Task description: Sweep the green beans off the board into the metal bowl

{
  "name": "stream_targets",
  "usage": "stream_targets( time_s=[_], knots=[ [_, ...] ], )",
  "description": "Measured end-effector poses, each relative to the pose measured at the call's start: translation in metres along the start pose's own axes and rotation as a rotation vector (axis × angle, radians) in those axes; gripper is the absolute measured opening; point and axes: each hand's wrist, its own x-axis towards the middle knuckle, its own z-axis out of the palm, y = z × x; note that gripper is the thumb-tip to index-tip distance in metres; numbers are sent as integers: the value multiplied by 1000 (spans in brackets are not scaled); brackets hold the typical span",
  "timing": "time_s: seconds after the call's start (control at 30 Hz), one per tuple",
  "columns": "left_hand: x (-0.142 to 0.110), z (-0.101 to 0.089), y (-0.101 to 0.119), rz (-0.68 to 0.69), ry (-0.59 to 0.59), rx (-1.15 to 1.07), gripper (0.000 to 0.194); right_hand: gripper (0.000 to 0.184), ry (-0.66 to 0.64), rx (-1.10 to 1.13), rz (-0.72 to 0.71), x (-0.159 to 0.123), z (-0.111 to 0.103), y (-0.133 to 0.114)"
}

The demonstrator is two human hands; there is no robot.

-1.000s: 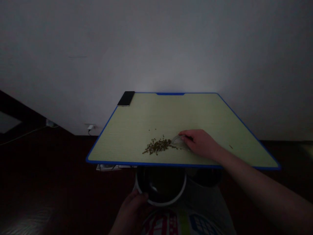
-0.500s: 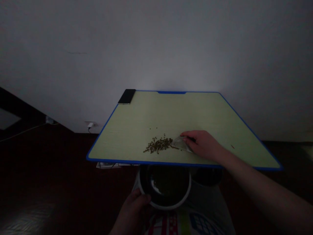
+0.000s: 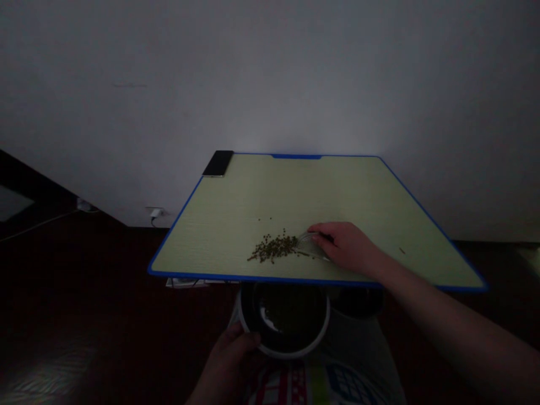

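Fig.: grains (image 3: 275, 247) lie loose nr worktop (image 3: 312, 188) front edge; we judge work unfinished. R hand (image 3: 345, 242) pinches clear tool (image 3: 307, 243), fingers closed; L hand (image 3: 230, 350) grips bowl (image 3: 291, 354), fill unclear.

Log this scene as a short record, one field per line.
Left hand: holds the bowl by its pale rim
Right hand: holds a clear tool at the right end of the grain pile
Bowl position: at the table's near edge, lower than its top
Bowl contents: too dark to tell
Far left corner: phone
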Motion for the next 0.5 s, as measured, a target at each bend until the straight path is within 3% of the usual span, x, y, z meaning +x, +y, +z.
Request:
stream_targets(
  time_s=[0.5],
  knots=[
    [1,-3,7,5,-14,34,18,36,88,-3,-21,-13,3,3]
  ],
)
